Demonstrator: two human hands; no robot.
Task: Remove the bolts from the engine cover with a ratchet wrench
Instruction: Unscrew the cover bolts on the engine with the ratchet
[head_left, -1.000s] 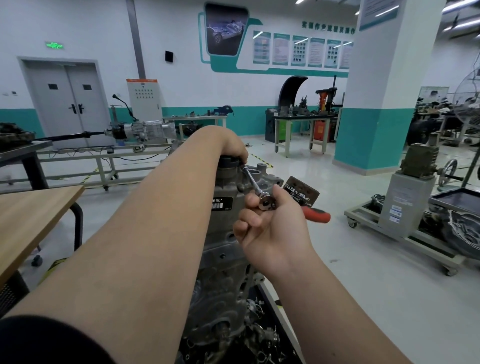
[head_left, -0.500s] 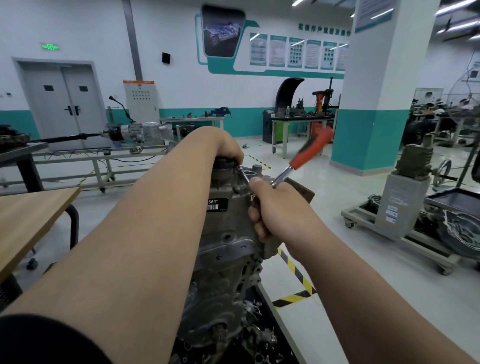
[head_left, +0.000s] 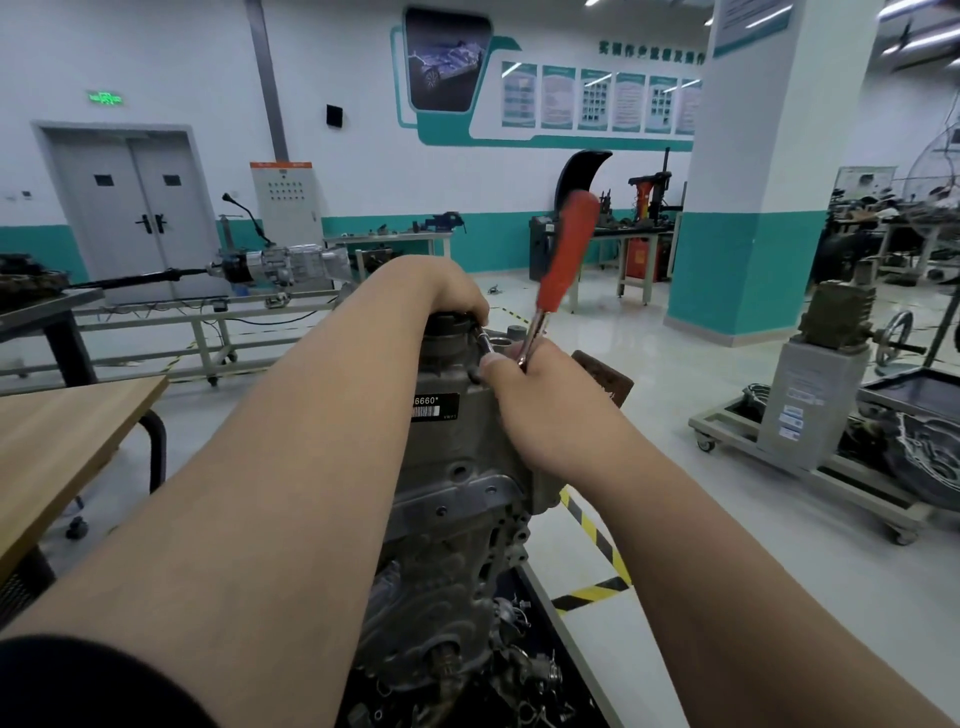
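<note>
Ratchet wrench (head_left: 566, 254) stands at frame centre, red handle tilted up, its extension bar (head_left: 485, 343) running up-left over the top of the grey engine (head_left: 457, 467). The right hand (head_left: 540, 410) grips the wrench at its head; the left hand (head_left: 441, 291) curls over the engine top, fingertips at the bar's end, grasp impossible to tell

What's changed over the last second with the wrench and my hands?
The ratchet wrench swung: its red handle went from pointing low to the right to standing almost upright, turned by the right hand, which keeps gripping it near the head. The left hand stayed curled over the top of the engine, which did not move.
</note>
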